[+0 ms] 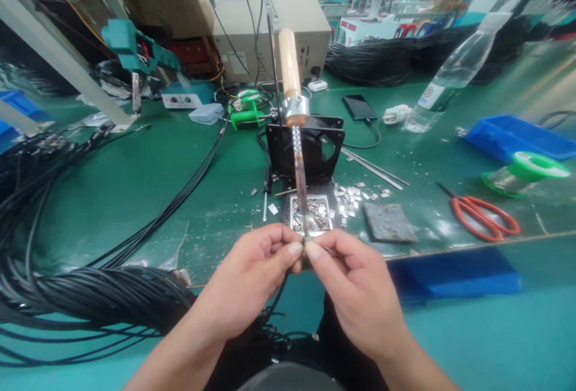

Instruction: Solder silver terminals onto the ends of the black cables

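Note:
Both hands meet in front of me, fingertips close together beneath the tip of a mounted soldering iron point(290, 64) with a wooden handle. My left hand point(252, 274) is closed in a pinch on the end of a black cable point(279, 296), which hangs down below it. Thumb and forefinger of my right hand point(357, 283) are also pinched together, at that same cable end; what small piece they hold is hidden. Just behind the fingertips lies a small tray point(292, 218) of metal connector parts. A black fan point(328, 154) stands behind the iron.
A thick bundle of black cables point(112, 292) lies at the left. Small metal pieces point(348, 199), a grey pad point(390, 222), orange-handled scissors point(483, 217), a solder spool point(524, 174), a blue bin point(517, 136) and a plastic bottle point(450, 76) are on the right.

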